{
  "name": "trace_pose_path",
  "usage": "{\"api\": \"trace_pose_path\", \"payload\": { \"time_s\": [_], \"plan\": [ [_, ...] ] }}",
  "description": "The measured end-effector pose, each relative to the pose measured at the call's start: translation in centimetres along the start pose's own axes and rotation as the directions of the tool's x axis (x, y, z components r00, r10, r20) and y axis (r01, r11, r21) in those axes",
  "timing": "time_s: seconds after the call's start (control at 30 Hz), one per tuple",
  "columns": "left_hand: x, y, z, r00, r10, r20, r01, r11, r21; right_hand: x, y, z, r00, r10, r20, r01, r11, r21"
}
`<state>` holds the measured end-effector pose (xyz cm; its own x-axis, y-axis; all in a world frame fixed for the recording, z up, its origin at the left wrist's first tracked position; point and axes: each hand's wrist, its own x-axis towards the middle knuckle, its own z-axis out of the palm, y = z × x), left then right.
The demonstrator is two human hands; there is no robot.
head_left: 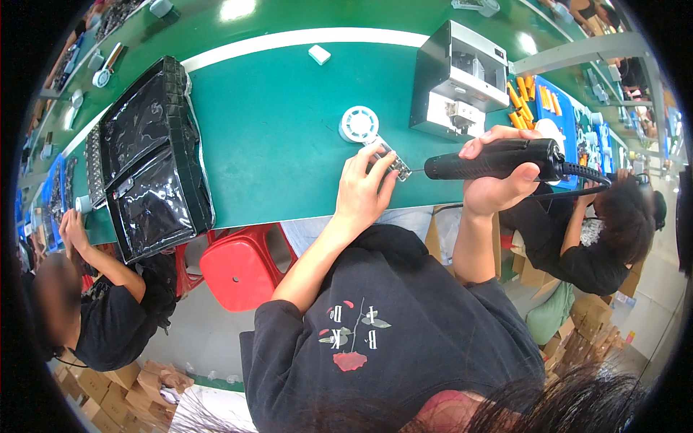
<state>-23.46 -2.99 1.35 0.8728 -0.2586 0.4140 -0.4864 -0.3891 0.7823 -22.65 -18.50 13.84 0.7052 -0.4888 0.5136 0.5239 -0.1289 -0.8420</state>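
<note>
My right hand [494, 189] is wrapped round a black electric screwdriver [473, 162], held nearly level above the table's near edge. Its thin bit points left and reaches the end of a small handheld fan's handle, though I cannot tell whether it touches a screw. With closed fingers my left hand [363, 189] grips this handle [394, 164], whose inner parts show between the fingertips. At the handle's far end is the fan's round, pale blue head [359, 125], lying on the green table.
A grey and black box-shaped machine [462, 79] stands beyond the screwdriver. Orange tubes [521, 101] and a blue tray [563, 133] lie right of it. At left is a black tray [155, 162]; a white block [319, 54] lies farther back. Co-workers sit on both sides, near a red stool [242, 268].
</note>
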Motion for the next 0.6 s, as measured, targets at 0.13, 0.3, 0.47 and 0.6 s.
{"api": "trace_pose_path", "payload": {
  "time_s": [0.13,0.3,0.47,0.6],
  "plan": [
    [0.00,0.01,0.05,1.000,0.011,-0.007,-0.011,1.000,0.002,-0.22,-0.15,-0.03,1.000,-0.004,-0.002,0.004,1.000,0.004],
    [0.05,0.12,-0.02,1.000,0.009,-0.004,-0.009,1.000,0.003,-0.37,-0.14,-0.23,1.000,0.010,0.000,-0.010,1.000,0.013],
    [0.08,0.06,-0.10,1.000,0.011,-0.013,-0.011,1.000,0.005,-0.08,0.08,-0.20,1.000,0.004,0.015,-0.003,1.000,-0.010],
    [0.15,0.05,-0.06,1.000,0.008,-0.005,-0.008,1.000,-0.002,-0.05,0.15,-0.17,1.000,-0.009,-0.002,0.009,1.000,-0.005]
  ]
}}
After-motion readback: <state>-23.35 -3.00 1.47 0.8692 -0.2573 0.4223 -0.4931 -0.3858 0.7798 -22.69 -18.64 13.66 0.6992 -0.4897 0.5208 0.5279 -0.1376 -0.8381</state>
